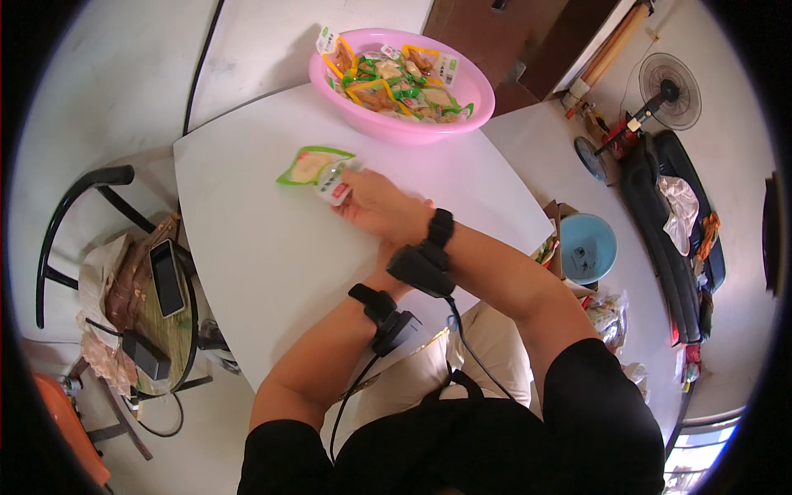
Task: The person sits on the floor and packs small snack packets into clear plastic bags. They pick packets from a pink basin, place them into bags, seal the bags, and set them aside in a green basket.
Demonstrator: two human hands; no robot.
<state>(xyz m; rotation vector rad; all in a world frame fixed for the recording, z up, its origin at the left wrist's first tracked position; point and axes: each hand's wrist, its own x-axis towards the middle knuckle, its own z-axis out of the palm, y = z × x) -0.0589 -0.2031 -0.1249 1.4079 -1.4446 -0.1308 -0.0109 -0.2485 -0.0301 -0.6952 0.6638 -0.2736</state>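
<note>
My right hand (377,201) grips the white, printed end of a green-edged plastic food packet (312,166) above the white table (247,247). Pale food shows through the packet's clear part, which points to the left. My left hand (393,266) lies beneath my right wrist, mostly hidden by it, so its fingers and anything in them cannot be made out. Beyond both hands, at the table's far edge, stands a pink plastic basin (402,133) filled with similar packets, some edged in green and some in yellow.
At the left, a black-framed chair (117,176) bears a smartphone (167,278), a black device (145,354) and crumpled wrapping. Right of the table are a blue basin (588,247), a cardboard box and plastic bags. A standing fan (669,91) and a black sofa (656,247) are farther off.
</note>
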